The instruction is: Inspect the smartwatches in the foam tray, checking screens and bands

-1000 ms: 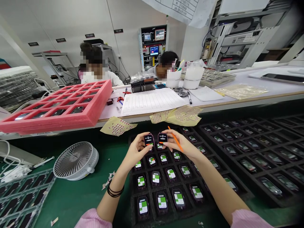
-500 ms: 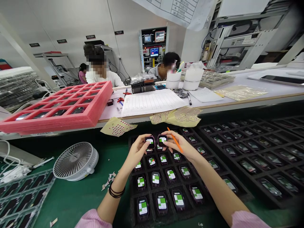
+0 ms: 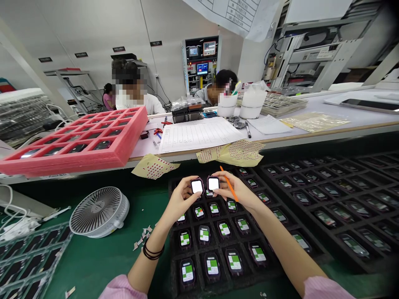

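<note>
Hands lift two smartwatch bodies side by side above the black foam tray (image 3: 218,274), screens tilted up for viewing: left hand (image 3: 179,200) pinches the left watch (image 3: 197,186), right hand (image 3: 240,192) pinches the right watch (image 3: 213,183), an orange stylus (image 3: 229,183) tucked between its fingers.

No text is legible: the wall labels (image 3: 119,49) and ruled form sheet (image 3: 199,133) are too small

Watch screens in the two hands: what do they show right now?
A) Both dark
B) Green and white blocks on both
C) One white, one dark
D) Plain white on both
D: the watch in the left hand and the watch in the right hand both glow plain white, at and, unlike the green-and-white screens in the black tray below.
</note>
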The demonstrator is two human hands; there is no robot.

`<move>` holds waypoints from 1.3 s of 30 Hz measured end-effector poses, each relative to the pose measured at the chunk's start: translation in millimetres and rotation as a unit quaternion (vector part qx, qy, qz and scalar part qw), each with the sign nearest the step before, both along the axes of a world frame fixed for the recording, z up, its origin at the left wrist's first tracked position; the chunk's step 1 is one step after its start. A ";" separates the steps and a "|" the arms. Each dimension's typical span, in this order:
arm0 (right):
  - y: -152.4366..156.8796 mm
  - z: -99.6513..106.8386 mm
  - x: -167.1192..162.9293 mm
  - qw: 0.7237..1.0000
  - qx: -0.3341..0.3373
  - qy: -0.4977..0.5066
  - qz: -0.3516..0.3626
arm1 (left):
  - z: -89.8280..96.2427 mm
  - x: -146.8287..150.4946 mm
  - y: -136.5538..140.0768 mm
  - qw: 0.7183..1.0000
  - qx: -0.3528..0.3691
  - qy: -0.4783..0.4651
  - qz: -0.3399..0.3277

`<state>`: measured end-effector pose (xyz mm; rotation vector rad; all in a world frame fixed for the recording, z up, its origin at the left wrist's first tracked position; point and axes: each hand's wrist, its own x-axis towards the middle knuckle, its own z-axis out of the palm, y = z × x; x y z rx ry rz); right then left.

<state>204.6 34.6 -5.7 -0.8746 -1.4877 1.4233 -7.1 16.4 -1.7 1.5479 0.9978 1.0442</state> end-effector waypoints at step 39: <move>0.4 0.8 2.0 0.999 -0.030 -0.031 -0.031 | -6.9 1.8 4.7 0.999 -0.036 -0.017 -0.015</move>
